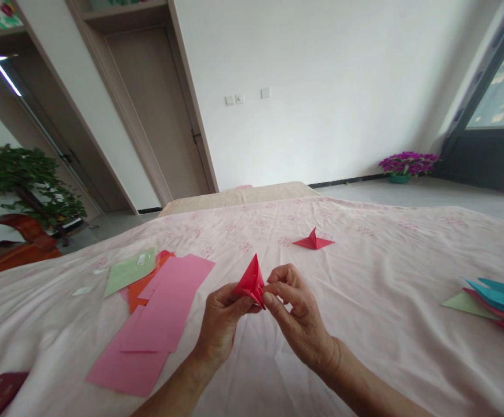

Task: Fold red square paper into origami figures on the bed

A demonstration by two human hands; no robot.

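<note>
Between my hands, above the cloth, is a red folded paper piece (252,279) with one tall point facing up. My left hand (222,315) is closed on its left side, thumb in front. At its lower right edge, my right hand (298,313) pinches the paper between thumb and index finger, the other fingers curled. The fine folds under the fingertips are hidden. Farther off lies a second red folded paper piece (314,240), low and wide with a raised point in its middle.
Pink paper sheets (160,313), an orange sheet (141,289) and a light green packet (130,271) overlap on the left. Blue folded paper (501,298) lies with red and green pieces at the right edge. A dark red phone-like object (0,394) is at lower left on the floral cloth (365,347).
</note>
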